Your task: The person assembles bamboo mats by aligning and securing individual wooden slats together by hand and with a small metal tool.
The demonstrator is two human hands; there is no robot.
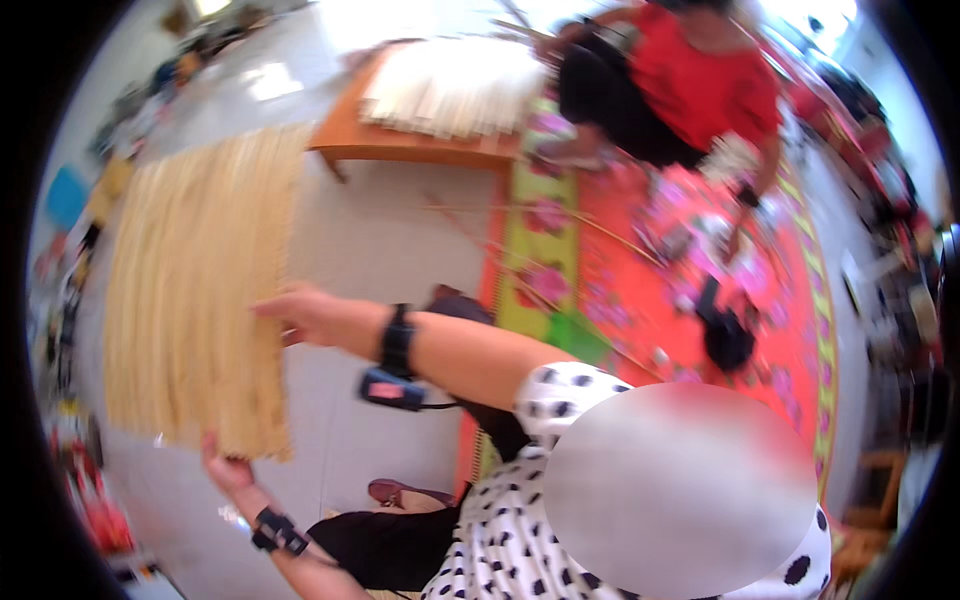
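Observation:
A broad mat of pale yellow wooden-looking strips (pixel 195 295) spreads across the left side, its strips running lengthwise side by side. At its near edge, by the bottom corner, my left hand (pixel 228 468) grips it, with the thumb over the front and the other fingers partly hidden. Higher up, my right hand (pixel 298 312) is on the mat's right edge, the forefinger stretched over it and the other fingers bent at the border. Motion blur softens the finger detail. Black straps circle both wrists, and a small dark box hangs by the right one.
A low orange-brown wooden table (pixel 420 148) carries a pile of whitish strips (pixel 450 88). A person in a red top (pixel 690 85) sits on a red floral floor mat (pixel 620 240), reaching down. On it lie thin sticks, a green piece (pixel 578 338) and a black object (pixel 728 335). Clutter lines both walls.

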